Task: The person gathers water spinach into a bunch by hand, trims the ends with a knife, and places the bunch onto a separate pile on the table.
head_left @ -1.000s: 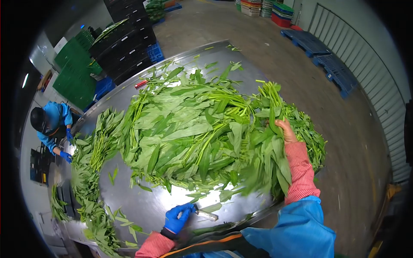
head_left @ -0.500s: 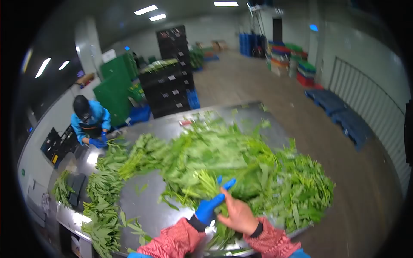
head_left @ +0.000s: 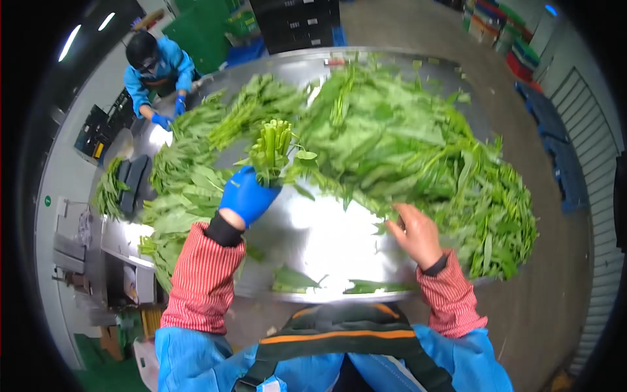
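Note:
My left hand [head_left: 247,194], in a blue glove, grips a bunch of green leafy stalks [head_left: 274,147] and holds it upright above the steel table [head_left: 320,242], cut stem ends pointing up. My right hand [head_left: 413,232] is bare, fingers apart, at the near edge of the large heap of leafy greens [head_left: 418,150] and holds nothing. Both forearms wear red striped sleeves.
A person in blue with blue gloves [head_left: 157,68] works at the table's far left end. More greens [head_left: 176,176] lie along the left side. A few loose leaves [head_left: 294,279] rest at the near edge. Stacked crates [head_left: 300,23] and pallets [head_left: 558,150] stand on the floor beyond.
My left hand let go of the knife, took the bunch of stalks and raised it. My right hand left the heap's far side and came back near the table's front edge.

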The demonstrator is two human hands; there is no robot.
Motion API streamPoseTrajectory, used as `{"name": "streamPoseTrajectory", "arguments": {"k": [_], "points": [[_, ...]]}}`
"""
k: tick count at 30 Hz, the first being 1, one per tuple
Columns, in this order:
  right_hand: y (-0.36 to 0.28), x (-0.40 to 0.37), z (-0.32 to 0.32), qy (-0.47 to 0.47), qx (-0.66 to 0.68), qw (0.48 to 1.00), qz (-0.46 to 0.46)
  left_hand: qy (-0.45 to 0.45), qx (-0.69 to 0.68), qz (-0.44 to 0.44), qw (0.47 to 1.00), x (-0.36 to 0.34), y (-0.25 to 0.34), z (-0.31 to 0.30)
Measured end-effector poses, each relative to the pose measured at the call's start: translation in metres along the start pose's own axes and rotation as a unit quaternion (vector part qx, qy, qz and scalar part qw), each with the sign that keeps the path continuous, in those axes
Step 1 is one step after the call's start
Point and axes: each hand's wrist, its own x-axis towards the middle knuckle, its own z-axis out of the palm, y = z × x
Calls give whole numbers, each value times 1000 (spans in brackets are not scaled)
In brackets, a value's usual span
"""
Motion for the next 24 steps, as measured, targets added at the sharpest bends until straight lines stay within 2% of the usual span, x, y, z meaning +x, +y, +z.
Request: {"name": "streamPoseTrajectory", "arguments": {"k": [3, 6, 9, 10, 12, 13, 15, 18, 20, 22, 24], "points": [[18, -26, 32, 25, -26, 999, -7, -69, 37, -110, 991, -17, -34, 67], [18, -44, 51, -87, -94, 992, 9, -179, 0, -68, 981, -40, -60, 136], [22, -54, 74, -32, -136, 990, -13, -259, -38, -117, 958, -49, -49, 154], [23, -55, 78, -18, -152, 988, -18, -270, -47, -91, 957, -49, -47, 157], [18, -54, 85, -57, -156, 986, -13, -289, -63, -43, 954, -45, -46, 158], [8, -53, 89, -75, -158, 984, -10, -257, -56, -24, 964, -46, -46, 166], [0, -57, 105, -104, -176, 979, -8, -282, -149, -46, 946, -45, -44, 168], [14, -61, 122, -40, -181, 983, 1, -294, -241, -106, 919, -46, -50, 176], [16, -63, 109, -58, 22, 996, 61, -310, -273, -155, 897, -51, -58, 180], [16, -60, 91, -77, 209, 971, 84, -317, -287, -172, 888, -48, -52, 173], [0, -54, 80, -19, 237, 971, 21, -330, -304, -184, 875, -46, -45, 169]]}}
